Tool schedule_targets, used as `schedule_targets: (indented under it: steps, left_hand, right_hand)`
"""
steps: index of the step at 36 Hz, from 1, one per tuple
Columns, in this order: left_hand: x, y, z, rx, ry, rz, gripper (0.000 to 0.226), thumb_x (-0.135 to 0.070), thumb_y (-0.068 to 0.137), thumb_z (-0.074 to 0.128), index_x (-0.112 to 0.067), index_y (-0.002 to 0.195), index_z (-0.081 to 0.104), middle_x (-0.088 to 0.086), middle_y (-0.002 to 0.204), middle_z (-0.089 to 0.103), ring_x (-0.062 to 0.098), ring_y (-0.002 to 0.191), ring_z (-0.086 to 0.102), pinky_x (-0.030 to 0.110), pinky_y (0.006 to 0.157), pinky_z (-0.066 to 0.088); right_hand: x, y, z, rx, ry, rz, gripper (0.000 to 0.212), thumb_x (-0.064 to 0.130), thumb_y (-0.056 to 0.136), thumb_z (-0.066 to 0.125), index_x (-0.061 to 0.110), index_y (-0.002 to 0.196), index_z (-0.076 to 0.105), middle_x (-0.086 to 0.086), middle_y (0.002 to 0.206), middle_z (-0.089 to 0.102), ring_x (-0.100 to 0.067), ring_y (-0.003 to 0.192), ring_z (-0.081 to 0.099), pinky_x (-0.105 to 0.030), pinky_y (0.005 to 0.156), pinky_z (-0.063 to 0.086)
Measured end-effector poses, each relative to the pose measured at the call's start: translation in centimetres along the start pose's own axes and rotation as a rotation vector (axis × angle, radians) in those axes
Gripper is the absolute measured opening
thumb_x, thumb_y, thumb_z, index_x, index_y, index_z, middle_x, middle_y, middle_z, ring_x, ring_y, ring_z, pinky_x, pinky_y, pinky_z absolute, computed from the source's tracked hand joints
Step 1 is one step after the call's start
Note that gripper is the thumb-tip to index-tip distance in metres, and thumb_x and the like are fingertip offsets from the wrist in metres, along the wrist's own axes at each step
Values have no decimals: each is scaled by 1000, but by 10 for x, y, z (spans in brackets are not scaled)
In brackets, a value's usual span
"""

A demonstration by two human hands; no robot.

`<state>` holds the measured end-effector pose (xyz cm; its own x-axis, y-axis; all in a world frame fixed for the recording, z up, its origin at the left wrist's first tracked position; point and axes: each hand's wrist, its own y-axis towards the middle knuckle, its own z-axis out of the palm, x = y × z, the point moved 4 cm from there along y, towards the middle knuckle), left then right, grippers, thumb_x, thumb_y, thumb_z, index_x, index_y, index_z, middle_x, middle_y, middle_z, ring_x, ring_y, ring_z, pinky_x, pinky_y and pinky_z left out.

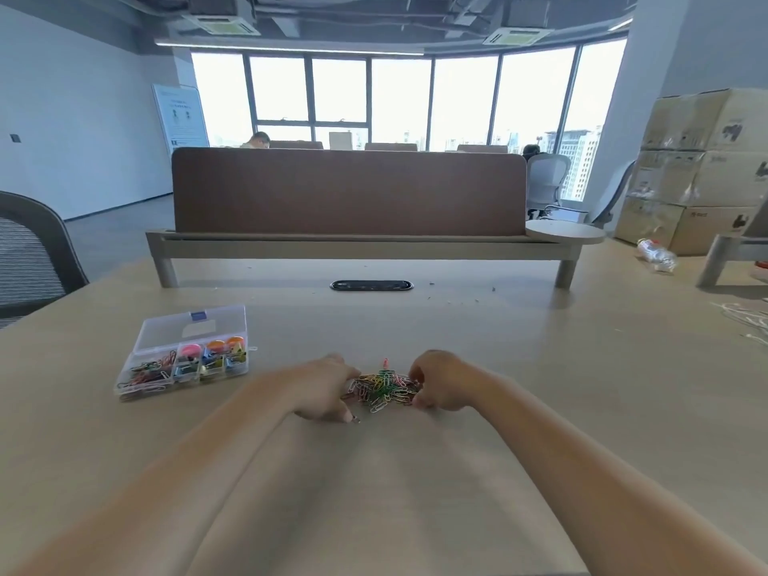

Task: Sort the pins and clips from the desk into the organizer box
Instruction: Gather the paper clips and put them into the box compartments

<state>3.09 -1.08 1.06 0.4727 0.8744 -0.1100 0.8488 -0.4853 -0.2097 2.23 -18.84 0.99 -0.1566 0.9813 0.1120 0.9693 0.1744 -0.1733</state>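
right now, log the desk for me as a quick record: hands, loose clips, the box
left hand: fingers and thumb curled round the left side of the paper clip pile
right hand: curled round the pile's right side
paper clip pile: mixed colours, on the desk between both hands
organizer box: left of the hands, lid open, paper clips in its left compartment, other coloured pieces in the rest

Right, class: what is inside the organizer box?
In the box, coloured paper clips fill the left compartment; binder clips and pink and orange round pieces the others. Whatever lies under them is hidden.
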Motion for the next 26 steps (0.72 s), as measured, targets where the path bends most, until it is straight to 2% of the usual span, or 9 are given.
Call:
schedule_targets:
  steps: [3,9,12,15,19,22,26]
  left_hand:
    - [2,6,2,-26,-38,-7,78,-41,83,69,-20,148,32,4,136,41,25,125,47,32,100,39]
    - [1,21,2,-119,-132,-35,69,-41,79,74,-12,137,49,8,131,52,26,117,53,32,95,43]
    - [0,29,4,-160,-157,-44,69,-40,78,75,-12,136,50,8,132,52,25,118,53,31,92,42]
    - [1,36,4,-197,-181,-47,63,-41,77,74,-13,131,55,7,127,55,24,114,54,29,87,42]
    - [-1,40,4,-281,-188,-26,41,-37,79,72,-15,114,67,7,111,63,23,102,56,25,71,34]
    - [-3,40,5,-344,-203,-9,34,-36,80,71,-17,109,67,3,107,65,20,102,55,24,72,34]
    - [-6,37,4,-404,-190,4,23,-35,81,67,-20,97,70,1,98,66,20,95,58,27,72,43]
  right_hand:
    - [-1,5,1,-43,53,1,46,28,87,69,3,125,62,-12,125,62,-28,112,59,-33,94,47]
    - [1,17,0,-26,77,-25,72,32,84,73,10,145,41,-7,140,50,-24,128,47,-28,101,36]
    - [5,21,-3,-17,83,-66,76,33,83,75,14,147,39,-6,142,49,-23,129,46,-28,101,35]
    - [8,25,-6,1,109,-89,72,33,82,76,20,145,43,-5,139,52,-23,125,48,-26,95,36]
    - [8,32,-4,-24,152,-81,61,34,79,79,20,134,56,-5,128,58,-22,115,55,-23,82,36]
    - [7,33,-3,-65,168,-76,51,33,79,78,19,125,62,-3,122,61,-21,109,57,-23,79,38]
    - [8,32,-5,-114,160,-85,32,27,81,72,18,111,66,-3,115,64,-19,95,56,-23,71,34]
